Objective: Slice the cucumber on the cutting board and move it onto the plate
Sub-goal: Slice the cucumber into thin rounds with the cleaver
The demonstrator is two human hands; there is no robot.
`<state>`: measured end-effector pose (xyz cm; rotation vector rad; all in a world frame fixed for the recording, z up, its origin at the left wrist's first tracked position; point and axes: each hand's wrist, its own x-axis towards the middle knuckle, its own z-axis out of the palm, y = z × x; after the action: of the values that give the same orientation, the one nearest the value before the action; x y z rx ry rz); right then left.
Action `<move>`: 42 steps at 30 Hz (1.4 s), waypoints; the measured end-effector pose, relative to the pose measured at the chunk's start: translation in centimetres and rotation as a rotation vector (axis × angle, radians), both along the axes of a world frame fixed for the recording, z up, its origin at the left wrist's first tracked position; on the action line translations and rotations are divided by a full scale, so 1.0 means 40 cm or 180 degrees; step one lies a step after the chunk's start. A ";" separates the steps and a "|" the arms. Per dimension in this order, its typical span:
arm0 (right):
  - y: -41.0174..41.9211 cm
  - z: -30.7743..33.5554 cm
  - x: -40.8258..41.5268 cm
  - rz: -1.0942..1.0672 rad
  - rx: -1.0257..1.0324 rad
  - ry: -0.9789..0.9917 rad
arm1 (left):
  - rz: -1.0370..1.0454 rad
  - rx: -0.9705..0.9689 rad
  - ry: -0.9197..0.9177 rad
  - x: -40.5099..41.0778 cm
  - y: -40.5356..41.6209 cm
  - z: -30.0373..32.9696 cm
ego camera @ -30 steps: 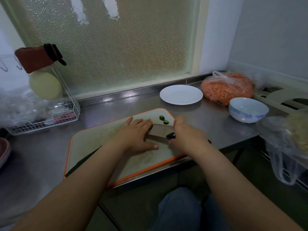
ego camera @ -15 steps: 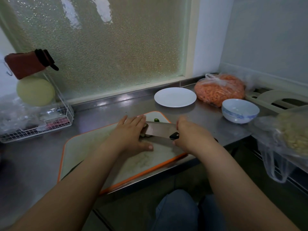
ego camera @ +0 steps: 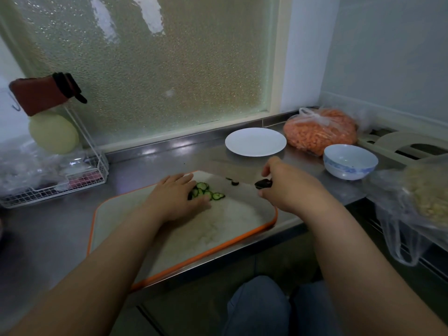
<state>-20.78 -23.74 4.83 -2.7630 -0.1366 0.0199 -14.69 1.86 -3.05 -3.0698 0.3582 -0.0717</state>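
Cucumber slices (ego camera: 208, 192) fanned on cutting board (ego camera: 225, 221) on steel surface, left hand (ego camera: 178, 198) flat with grip spread, touching slices, two end bits (ego camera: 233, 181) apart, right hand (ego camera: 284, 187) grip wrapped round black knife handle (ego camera: 263, 183), white plate (ego camera: 255, 141) behind, bowl (ego camera: 350, 161) far right

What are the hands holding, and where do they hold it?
The right hand grips the knife by its black handle. The left hand rests on the cucumber slices.

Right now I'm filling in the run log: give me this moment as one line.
stage: slicing done, transfer pending | left hand: resting on cucumber slices on cutting board | right hand: gripping knife handle | plate: bare
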 end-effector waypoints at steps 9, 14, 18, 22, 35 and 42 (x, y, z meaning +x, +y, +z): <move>0.147 -0.080 0.046 0.0453 0.0900 0.0292 | 0.0514 -0.1549 -0.1116 -0.122 0.076 -0.026; 0.248 -0.095 0.049 0.0819 0.0545 0.0514 | 0.0359 -0.1324 -0.1074 -0.149 0.105 -0.068; 0.290 -0.098 0.052 0.0933 0.0351 0.0695 | 0.0386 -0.1278 -0.1249 -0.146 0.110 -0.083; 0.304 -0.093 0.040 0.1019 0.0229 0.0826 | 0.0396 -0.1382 -0.1260 -0.143 0.114 -0.085; 0.317 -0.082 0.021 0.0903 0.0022 0.0430 | 0.0395 -0.1554 -0.1072 -0.127 0.113 -0.082; 0.334 -0.078 0.031 0.0896 -0.0057 0.0503 | 0.0368 -0.1557 -0.1089 -0.126 0.112 -0.079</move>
<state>-19.52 -10.37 1.72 -2.7233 -0.4828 0.3131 -19.72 6.32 -6.19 -3.4427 0.1593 -0.7771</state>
